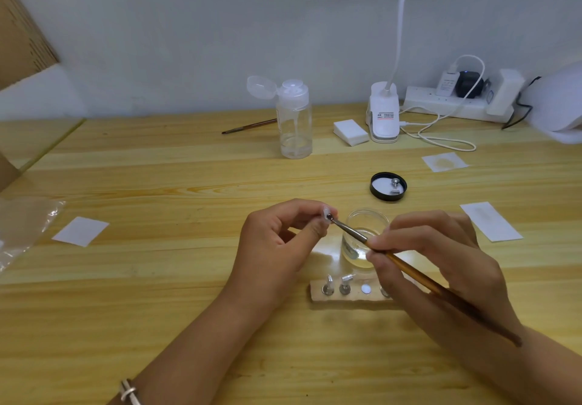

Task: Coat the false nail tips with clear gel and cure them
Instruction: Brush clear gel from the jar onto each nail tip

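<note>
My left hand [277,240] pinches a clear false nail tip [325,214] between fingertips and thumb, just left of the open glass gel jar [365,240]. In my right hand [441,256] I hold a brown-handled brush [406,267] like a pen. Its small tip touches the nail tip. In front of the jar lies a wooden holder strip [352,298] with two metal nail stands [336,285], a white disc [365,288] and another stand partly hidden by my right hand.
The jar's black lid [388,186] lies behind, holding a metal stand. Farther back stand a pump bottle [294,121], a second brush [248,126], a white pad block [350,132], a clip lamp [384,114] and a power strip [453,103]. White paper squares [80,230] lie left and right.
</note>
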